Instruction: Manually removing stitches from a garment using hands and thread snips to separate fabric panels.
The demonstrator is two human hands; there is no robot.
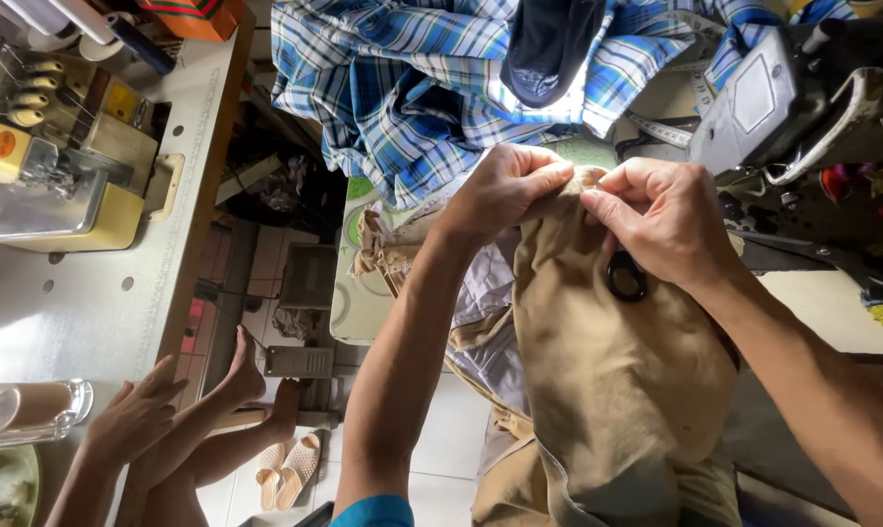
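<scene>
From the head view: pinching the top edge of the tan cloth (607,361) with both hands, left hand (505,190) and right hand (661,220) clenched on it, black scissors (626,276) hooked under the right; cloth draping off the worktop (812,303), risking a slip or snipped fold.

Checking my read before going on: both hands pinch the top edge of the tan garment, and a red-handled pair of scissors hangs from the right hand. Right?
Not quite. The head view shows the scissors have a black handle loop, not red. Otherwise right: left hand and right hand pinch the top edge of the tan garment.
</scene>
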